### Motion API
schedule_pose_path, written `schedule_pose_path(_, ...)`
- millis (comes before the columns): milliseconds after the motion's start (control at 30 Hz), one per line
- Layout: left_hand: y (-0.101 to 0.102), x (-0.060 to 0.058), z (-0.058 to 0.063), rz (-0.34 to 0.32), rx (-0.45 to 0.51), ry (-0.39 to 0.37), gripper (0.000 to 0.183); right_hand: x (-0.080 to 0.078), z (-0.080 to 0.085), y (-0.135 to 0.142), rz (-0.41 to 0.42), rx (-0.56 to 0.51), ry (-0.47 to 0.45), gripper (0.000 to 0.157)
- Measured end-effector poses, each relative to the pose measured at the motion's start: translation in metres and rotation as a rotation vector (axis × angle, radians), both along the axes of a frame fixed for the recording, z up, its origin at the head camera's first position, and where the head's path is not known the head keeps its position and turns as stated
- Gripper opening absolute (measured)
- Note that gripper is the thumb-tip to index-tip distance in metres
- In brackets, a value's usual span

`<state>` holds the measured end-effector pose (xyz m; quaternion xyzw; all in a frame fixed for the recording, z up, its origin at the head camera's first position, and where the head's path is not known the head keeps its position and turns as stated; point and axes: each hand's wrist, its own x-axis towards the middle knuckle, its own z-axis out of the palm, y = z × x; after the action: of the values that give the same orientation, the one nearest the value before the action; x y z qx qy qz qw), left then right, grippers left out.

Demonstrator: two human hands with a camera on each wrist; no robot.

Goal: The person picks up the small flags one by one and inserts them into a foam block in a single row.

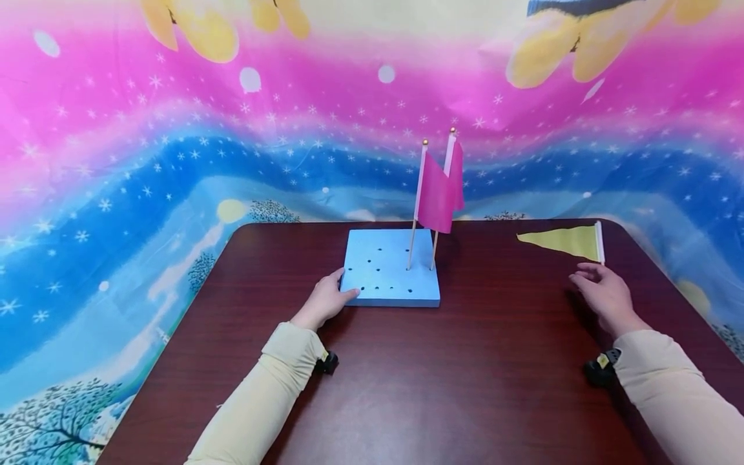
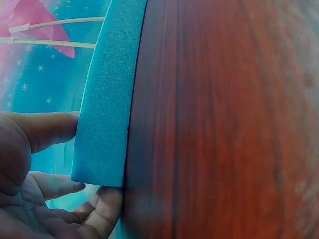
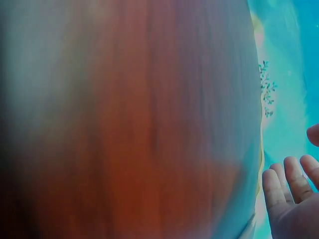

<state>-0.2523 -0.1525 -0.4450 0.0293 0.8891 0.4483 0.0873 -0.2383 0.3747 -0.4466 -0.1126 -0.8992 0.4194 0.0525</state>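
A light blue foam board (image 1: pixel 395 278) with several small holes in its top lies flat on the table. My left hand (image 1: pixel 322 300) holds it at the near left corner, the thumb over the top and the other fingers against the side, as the left wrist view shows too. Two pink flags (image 1: pixel 433 200) on thin wooden sticks stand in the board's right part. On the right of the table lies a yellow triangular flag (image 1: pixel 566 243) with a white sleeve. My right hand (image 1: pixel 607 297) is just on the near side of that sleeve, fingers loosely bent and holding nothing.
The dark red-brown wooden table (image 1: pixel 459 368) has rounded far corners. Behind it and along both sides hangs a colourful printed cloth (image 1: pixel 349 110). Each wrist bears a small black camera (image 1: pixel 327 361) below a cream sleeve.
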Motion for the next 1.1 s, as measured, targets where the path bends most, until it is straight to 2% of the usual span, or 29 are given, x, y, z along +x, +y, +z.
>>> schedule_pose_path(200, -0.002, -0.002, -0.003, 0.002, -0.026, 0.001, 0.074, 0.007, -0.001, 0.011, -0.024, -0.011, -0.015, 0.061)
schedule_pose_path(567, -0.001, -0.004, -0.005, -0.004, -0.035, 0.008, 0.075, 0.021, -0.002, 0.026, -0.061, -0.134, -0.009, 0.061)
schedule_pose_path(633, -0.002, -0.004, -0.005, -0.004, -0.039, 0.002, 0.075, 0.024, -0.002, 0.029, -0.087, -0.173, -0.004, 0.055)
schedule_pose_path(800, -0.003, -0.003, -0.004, 0.005, -0.036, 0.007, 0.075, 0.029, -0.001, 0.037, -0.132, -0.358, 0.003, 0.014)
schedule_pose_path(867, -0.003, -0.003, -0.004, 0.009, -0.031, 0.011, 0.074, 0.030, 0.000, 0.039, -0.141, -0.385, 0.008, 0.007)
schedule_pose_path(933, -0.003, -0.003, -0.004, 0.006, -0.028, 0.012, 0.075, 0.031, 0.001, 0.041, -0.158, -0.348, 0.010, 0.012)
schedule_pose_path(1100, -0.001, -0.004, -0.007, -0.003, -0.029, 0.015, 0.075, 0.035, -0.002, 0.047, -0.206, -0.223, -0.041, 0.047)
